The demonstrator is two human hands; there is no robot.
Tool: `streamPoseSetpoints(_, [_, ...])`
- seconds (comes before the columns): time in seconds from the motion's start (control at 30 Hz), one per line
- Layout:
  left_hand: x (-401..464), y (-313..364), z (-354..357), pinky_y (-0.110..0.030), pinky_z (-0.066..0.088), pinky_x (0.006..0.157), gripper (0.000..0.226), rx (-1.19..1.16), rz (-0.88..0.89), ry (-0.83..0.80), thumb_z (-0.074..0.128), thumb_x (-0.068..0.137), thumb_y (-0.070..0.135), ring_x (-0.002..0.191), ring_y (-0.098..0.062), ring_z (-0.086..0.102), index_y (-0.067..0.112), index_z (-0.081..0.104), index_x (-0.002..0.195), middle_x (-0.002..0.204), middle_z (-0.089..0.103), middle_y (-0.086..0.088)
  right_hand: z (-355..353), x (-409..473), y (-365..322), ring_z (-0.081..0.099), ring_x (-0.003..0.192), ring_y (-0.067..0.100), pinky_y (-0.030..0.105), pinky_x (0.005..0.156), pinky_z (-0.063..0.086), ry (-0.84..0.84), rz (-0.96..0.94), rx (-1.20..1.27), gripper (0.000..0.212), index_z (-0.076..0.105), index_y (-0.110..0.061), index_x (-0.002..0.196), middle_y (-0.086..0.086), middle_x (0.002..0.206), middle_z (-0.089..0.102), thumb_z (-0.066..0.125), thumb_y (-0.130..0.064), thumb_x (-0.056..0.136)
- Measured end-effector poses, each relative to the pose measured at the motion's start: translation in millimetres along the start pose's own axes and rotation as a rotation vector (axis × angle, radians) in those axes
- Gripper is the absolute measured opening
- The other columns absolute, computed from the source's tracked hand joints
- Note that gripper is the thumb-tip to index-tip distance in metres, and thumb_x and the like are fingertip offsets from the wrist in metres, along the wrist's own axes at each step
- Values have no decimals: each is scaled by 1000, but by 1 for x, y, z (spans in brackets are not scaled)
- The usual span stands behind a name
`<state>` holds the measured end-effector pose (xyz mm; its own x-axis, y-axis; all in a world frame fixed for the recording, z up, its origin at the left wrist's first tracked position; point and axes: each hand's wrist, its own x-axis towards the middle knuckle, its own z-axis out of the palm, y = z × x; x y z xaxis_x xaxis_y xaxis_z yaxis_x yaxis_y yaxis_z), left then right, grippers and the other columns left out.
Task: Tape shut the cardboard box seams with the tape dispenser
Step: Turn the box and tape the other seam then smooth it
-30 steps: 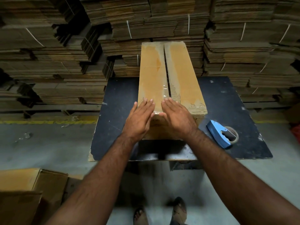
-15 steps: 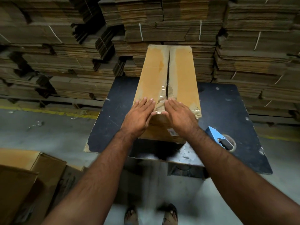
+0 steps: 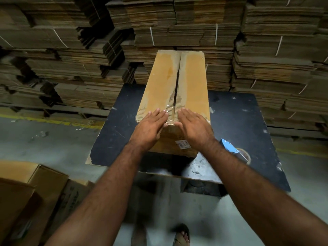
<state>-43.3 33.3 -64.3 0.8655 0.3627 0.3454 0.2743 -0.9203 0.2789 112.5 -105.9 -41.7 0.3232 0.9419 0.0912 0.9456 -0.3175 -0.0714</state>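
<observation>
A long cardboard box (image 3: 159,86) lies lengthwise on a black table (image 3: 236,121), its two top flaps meeting at a centre seam that gapes slightly. Clear tape covers the seam's near end. My left hand (image 3: 150,126) lies flat on the near left corner of the box top, and my right hand (image 3: 193,126) lies flat on the near right corner, fingers together, one on each side of the seam. A blue tape dispenser (image 3: 230,148) rests on the table just right of my right forearm, partly hidden by it.
Tall stacks of bundled flat cardboard (image 3: 177,23) fill the whole background behind the table. Assembled cardboard boxes (image 3: 35,189) sit on the concrete floor at lower left. My sandalled feet (image 3: 181,235) stand in front of the table's near edge.
The view has shifted left and closer, so box and table sit further right in frame. Both hands stay flat on the box's near end, now slightly further apart.
</observation>
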Motion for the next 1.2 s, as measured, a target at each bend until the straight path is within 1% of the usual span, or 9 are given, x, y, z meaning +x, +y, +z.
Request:
streamPoseSetpoints(0.2, [-5, -8, 4, -40, 18, 124, 91, 105, 86, -26, 76, 75, -7, 150, -23, 28, 14, 36, 154, 160, 36, -6, 16, -8, 12, 30, 147, 26, 40, 121, 20, 37, -113, -104, 62, 30, -6, 154, 14, 159, 30, 22, -45, 106])
streamPoseSetpoints(0.37, [5, 11, 8, -42, 24, 123, 52, 25, 82, 6, 53, 102, 23, 148, -22, 32, 14, 41, 152, 158, 39, -6, 6, -16, 15, 31, 147, 27, 37, 119, 11, 87, -42, 22, 66, 34, -6, 152, 14, 158, 33, 18, -47, 103])
streamPoseSetpoints(0.5, [11, 28, 24, -41, 31, 119, 66, 7, 109, 22, 74, 80, -2, 138, -26, 48, 9, 56, 142, 147, 54, -10, 18, -19, 9, 45, 138, 31, 43, 116, 19, 133, -38, -17, 65, 46, -3, 145, 18, 149, 47, 70, -27, 89])
streamPoseSetpoints(0.57, [10, 24, 22, -40, 30, 119, 78, 11, 109, 7, 78, 70, -8, 139, -25, 48, 9, 55, 142, 148, 53, -9, 19, -18, 13, 50, 134, 31, 44, 114, 25, 165, -53, 5, 66, 52, -3, 141, 17, 144, 53, 78, -22, 82])
streamPoseSetpoints(0.77, [4, 24, 12, -43, 28, 120, 57, 92, 47, 38, 68, 90, 9, 141, -28, 45, 5, 51, 144, 151, 49, -14, 13, -10, -5, 36, 144, 29, 42, 122, 19, 165, -11, 48, 54, 41, -5, 148, 16, 153, 42, 37, -37, 105])
streamPoseSetpoints(0.9, [0, 19, 11, -41, 29, 119, 67, 133, 62, 29, 73, 79, -3, 139, -27, 48, 7, 53, 143, 149, 52, -12, 20, -11, -12, 39, 142, 30, 44, 119, 28, 103, -63, -19, 82, 41, -4, 148, 17, 152, 43, 80, -28, 80])
streamPoseSetpoints(0.97, [-7, 10, 6, -41, 29, 118, 73, 173, 49, 37, 75, 74, -9, 137, -29, 50, 5, 53, 142, 147, 53, -14, 22, -19, -3, 48, 135, 31, 44, 116, 33, 163, -43, -23, 71, 50, -2, 142, 18, 144, 52, 81, -22, 81])
streamPoseSetpoints(1.1, [-18, 6, -6, -41, 23, 120, 78, 264, -37, 1, 77, 74, -2, 140, -31, 46, 1, 47, 146, 149, 49, -18, 21, -23, -7, 47, 136, 33, 45, 118, 29, 223, 23, -77, 57, 49, 2, 141, 21, 144, 51, 65, -27, 94])
streamPoseSetpoints(1.2, [-8, 14, -4, -38, 14, 123, 64, 215, -29, -32, 57, 93, 13, 149, -27, 32, 3, 36, 153, 159, 36, -17, 19, -9, -31, 37, 143, 33, 48, 118, 29, 149, 65, -46, 57, 39, 2, 147, 23, 151, 41, 27, -35, 106])
